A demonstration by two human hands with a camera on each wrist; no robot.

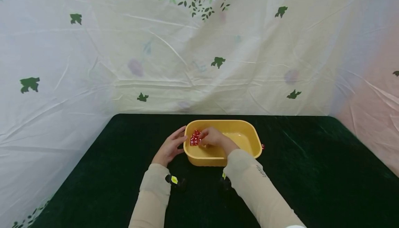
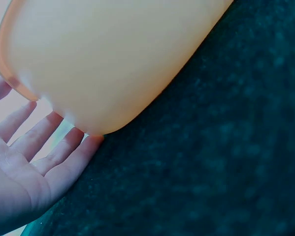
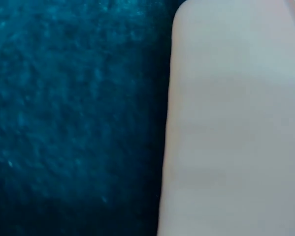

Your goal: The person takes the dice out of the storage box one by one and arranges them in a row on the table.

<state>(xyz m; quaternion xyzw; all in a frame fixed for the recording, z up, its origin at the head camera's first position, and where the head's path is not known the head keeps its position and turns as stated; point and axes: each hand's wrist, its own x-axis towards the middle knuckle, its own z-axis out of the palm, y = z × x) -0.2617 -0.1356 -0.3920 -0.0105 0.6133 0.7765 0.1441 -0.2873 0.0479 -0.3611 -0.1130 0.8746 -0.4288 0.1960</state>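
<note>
A yellow plastic basin (image 1: 243, 138) stands on the dark green cloth. Red dice with white dots (image 1: 194, 140) sit grouped and partly stacked inside its left end. Over them my right hand (image 1: 213, 137) reaches in with bent fingers, pinching a red die at the edge of the group; the fingers hide most of that die. Spread and fairly straight, the fingers of my left hand (image 1: 169, 148) touch the basin's left outer wall, also seen in the left wrist view. The right wrist view shows only the basin's outer wall (image 3: 231, 123) and cloth, no hand.
More red (image 1: 263, 147), likely a die, peeks out beside the basin's right outer wall. The dark green cloth (image 1: 311, 172) covers the table. Behind it and at both sides hangs a pale curtain (image 1: 174, 54) with green leaf and bird prints.
</note>
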